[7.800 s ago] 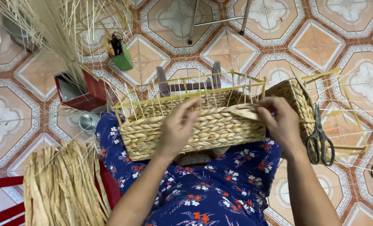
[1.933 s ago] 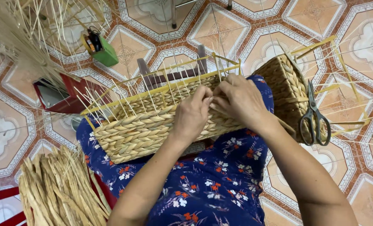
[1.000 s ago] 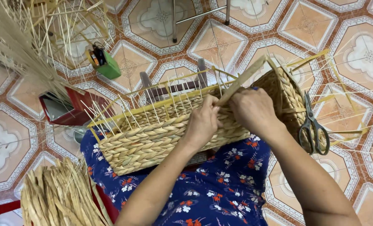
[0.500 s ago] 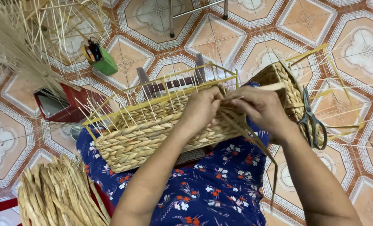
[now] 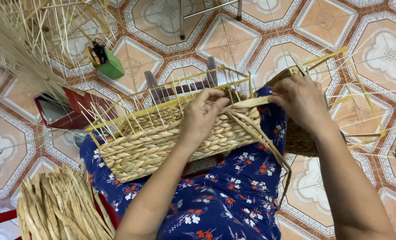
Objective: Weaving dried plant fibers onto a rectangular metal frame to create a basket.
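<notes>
A half-woven straw basket (image 5: 162, 142) with thin upright stakes rests on my lap, which is covered in blue floral cloth. My left hand (image 5: 202, 116) presses on the basket's top edge near its right end, fingers curled over the rim. My right hand (image 5: 298, 100) pinches a flat straw strand (image 5: 256, 103) and holds it stretched out to the right of the basket. Loose strand ends (image 5: 276, 153) hang down past my knee.
A second woven basket (image 5: 298, 138) with yellow stakes sits behind my right hand. A bundle of dried straw (image 5: 58, 209) lies at lower left. More straw stalks (image 5: 16, 40), a green holder (image 5: 107, 60) and a red box (image 5: 62, 111) stand on the tiled floor.
My right hand has drawn the strand out to the right, away from my left hand. The scissors seen at right are hidden behind my arm now.
</notes>
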